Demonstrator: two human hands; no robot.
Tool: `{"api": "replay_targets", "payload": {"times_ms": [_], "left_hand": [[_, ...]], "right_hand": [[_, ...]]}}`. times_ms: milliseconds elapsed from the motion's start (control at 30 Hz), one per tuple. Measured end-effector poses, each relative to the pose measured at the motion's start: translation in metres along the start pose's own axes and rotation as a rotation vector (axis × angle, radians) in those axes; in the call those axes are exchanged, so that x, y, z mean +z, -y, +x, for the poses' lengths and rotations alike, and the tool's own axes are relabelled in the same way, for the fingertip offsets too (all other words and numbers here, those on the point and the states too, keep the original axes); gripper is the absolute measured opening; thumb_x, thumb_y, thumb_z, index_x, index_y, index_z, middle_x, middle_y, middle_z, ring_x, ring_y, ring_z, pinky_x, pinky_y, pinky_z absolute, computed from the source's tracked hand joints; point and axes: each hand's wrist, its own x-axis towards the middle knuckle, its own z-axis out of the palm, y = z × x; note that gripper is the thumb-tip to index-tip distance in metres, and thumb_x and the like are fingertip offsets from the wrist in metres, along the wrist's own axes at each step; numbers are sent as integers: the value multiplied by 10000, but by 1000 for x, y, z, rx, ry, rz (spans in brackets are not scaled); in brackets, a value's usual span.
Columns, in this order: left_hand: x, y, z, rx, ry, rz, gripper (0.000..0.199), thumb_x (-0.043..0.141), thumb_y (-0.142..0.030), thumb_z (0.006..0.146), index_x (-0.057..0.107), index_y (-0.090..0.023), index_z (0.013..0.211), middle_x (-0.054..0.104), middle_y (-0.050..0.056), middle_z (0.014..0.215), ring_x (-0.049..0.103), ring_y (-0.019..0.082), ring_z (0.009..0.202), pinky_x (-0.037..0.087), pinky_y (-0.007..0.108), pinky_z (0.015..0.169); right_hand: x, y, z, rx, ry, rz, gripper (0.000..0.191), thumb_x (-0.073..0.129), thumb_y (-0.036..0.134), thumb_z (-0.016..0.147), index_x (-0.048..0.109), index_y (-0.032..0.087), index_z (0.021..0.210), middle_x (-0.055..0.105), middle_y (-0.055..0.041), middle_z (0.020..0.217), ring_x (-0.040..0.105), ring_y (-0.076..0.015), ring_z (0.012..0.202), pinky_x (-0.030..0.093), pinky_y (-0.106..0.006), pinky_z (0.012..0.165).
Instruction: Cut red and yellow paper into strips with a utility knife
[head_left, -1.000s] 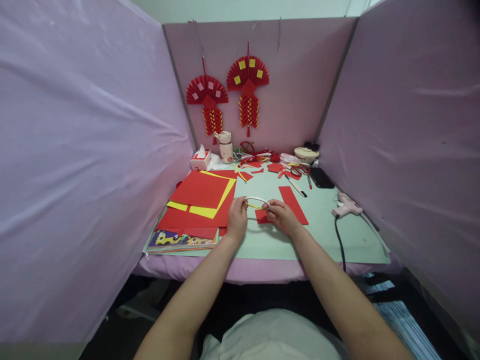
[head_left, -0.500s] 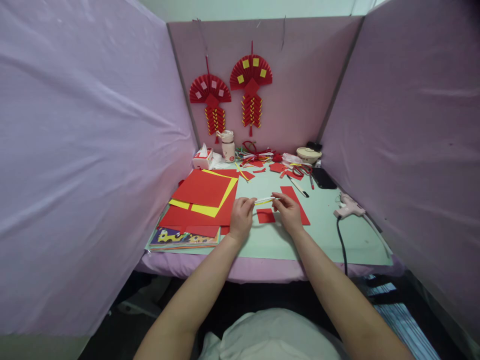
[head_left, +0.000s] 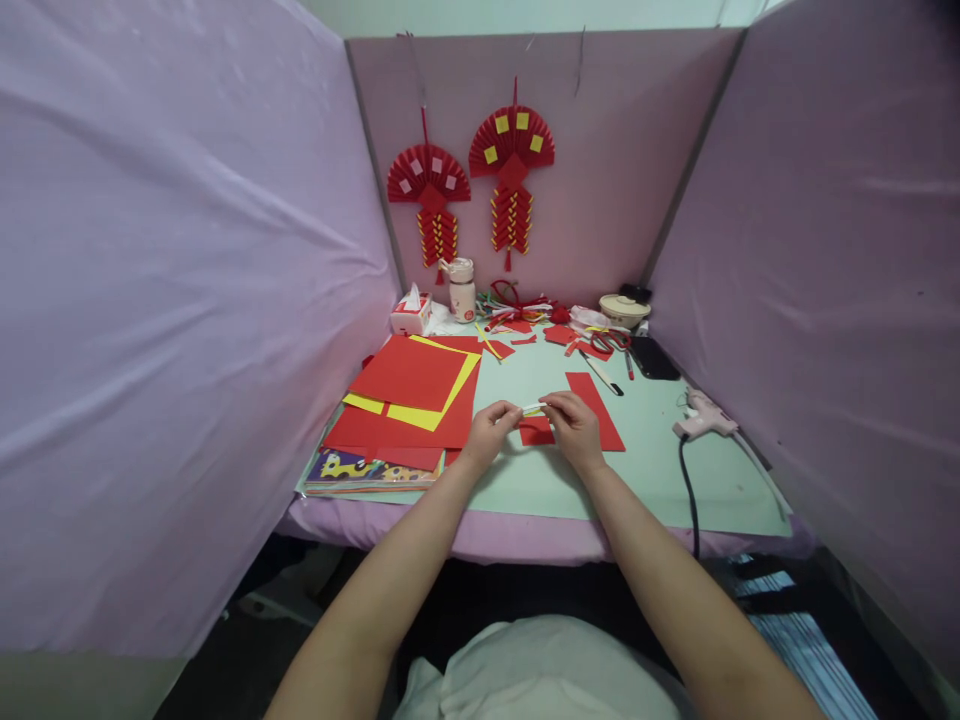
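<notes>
Between my two hands a narrow white and yellow paper strip point(head_left: 533, 407) is held level above the table. My left hand point(head_left: 491, 428) pinches its left end, and my right hand point(head_left: 574, 422) pinches the other end. Just below the strip lies a small red paper square point(head_left: 535, 433), partly covered by my right hand. A long red paper piece point(head_left: 600, 415) lies right beside that hand. To the left of my left hand, red sheets point(head_left: 409, 372) are stacked with a yellow sheet point(head_left: 417, 415) showing between them.
A glue gun point(head_left: 703, 415) with its cord lies at the right. Farther back are a craft knife point(head_left: 602, 373), red-handled scissors point(head_left: 609, 343), a phone point(head_left: 655, 358), red scraps, a lidded bowl point(head_left: 624, 309), a bottle point(head_left: 461, 291) and a tissue box point(head_left: 412, 313). Two red fan ornaments point(head_left: 512, 172) hang behind.
My hands have come closer together and sunk slightly, so less of the strip shows between them. The whole view has shifted a little.
</notes>
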Motion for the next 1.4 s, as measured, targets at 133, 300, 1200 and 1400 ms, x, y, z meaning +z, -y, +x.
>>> {"api": "replay_targets", "payload": {"times_ms": [133, 300, 1200, 1400], "left_hand": [[-2, 1, 1, -57, 42, -98, 263, 708, -425, 786, 707, -180, 690, 635, 18, 717, 558, 177, 772, 425, 274, 819], [-4, 5, 3, -124, 61, -275, 277, 761, -436, 735, 739, -164, 781, 676, 46, 808, 599, 183, 853, 432, 286, 876], [-13, -1, 1, -335, 197, -691, 346, 812, -189, 754, 691, -129, 1072, 728, 65, 923, 701, 165, 897, 509, 304, 907], [-13, 0, 3, -343, 128, -636, 416, 823, -130, 704, 659, -150, 1085, 708, 32, 910, 680, 118, 827, 516, 230, 784]], "right_hand": [[0, 2, -1, 25, 0, 19, 91, 735, 367, 783, 762, 295, 831, 660, -34, 923, 549, -189, 748, 470, -365, 771], [-3, -3, 3, 113, -46, 119, 133, 736, 386, 783, 747, 258, 817, 625, -1, 747, 521, -153, 654, 448, -332, 706], [-13, -7, 11, 712, 199, 758, 269, 885, 255, 666, 671, 193, 816, 643, 34, 748, 523, -20, 526, 482, -86, 465], [-14, -5, 11, 767, 253, 833, 252, 858, 172, 691, 665, 200, 851, 660, 26, 779, 567, -21, 558, 520, -71, 515]]}}
